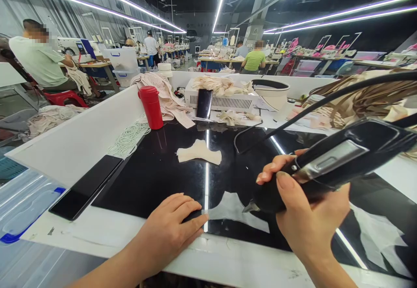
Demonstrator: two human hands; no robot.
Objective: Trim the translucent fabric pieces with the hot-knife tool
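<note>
My right hand (306, 218) is wrapped around a black corded hand tool (329, 166) with a silver strip along its body. Its pointed metal tip (250, 207) meets the right part of a thin, white, curved fabric piece (230, 212), lying on a glossy black work surface (146, 188). My left hand (172, 225) lies flat with fingers stretched out, its fingertips at the left end of that piece. Farther back sits a thicker cream piece (199, 152) of similar shape, seemingly a stack. More thin white pieces (374, 233) lie to the right of my right hand.
A red lidded cup (151, 107), pale green cords (130, 138) and a long black flat object (86, 187) stand or lie at left. Behind are a phone (203, 104), a vented white box (228, 102) and a round container (272, 92). The tool's cable (309, 103) arches across the right side.
</note>
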